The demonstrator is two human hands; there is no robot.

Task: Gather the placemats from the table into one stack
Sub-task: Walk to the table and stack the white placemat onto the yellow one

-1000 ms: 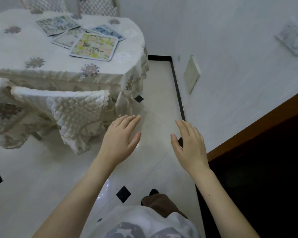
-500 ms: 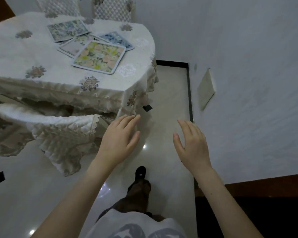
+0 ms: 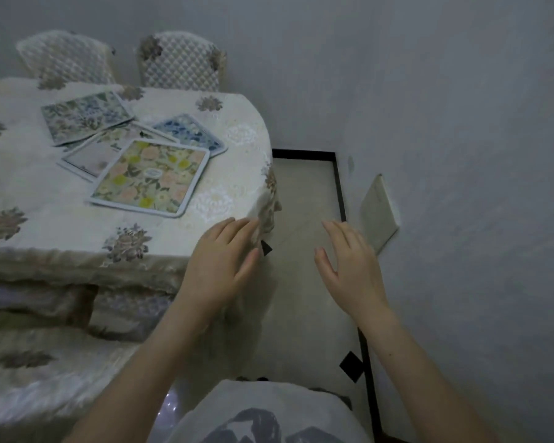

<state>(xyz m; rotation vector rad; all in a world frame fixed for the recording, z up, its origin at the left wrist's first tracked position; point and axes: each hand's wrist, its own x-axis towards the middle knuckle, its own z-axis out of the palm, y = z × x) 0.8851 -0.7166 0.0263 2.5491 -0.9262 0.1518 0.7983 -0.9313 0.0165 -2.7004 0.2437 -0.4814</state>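
Both hands were spread and held nothing. The left hand (image 3: 219, 260) hovered at the near right corner of the surface (image 3: 45, 225), and the right hand (image 3: 349, 266) hung over the floor (image 3: 304, 199) beside that corner. Four placemats lay toward the far right part of the surface, partly overlapping: the pink floral placemat (image 3: 151, 177) nearest, the pale placemat (image 3: 96, 153) under it, the blue placemat (image 3: 194, 132) behind, and the grey-green placemat (image 3: 85, 118) farthest.
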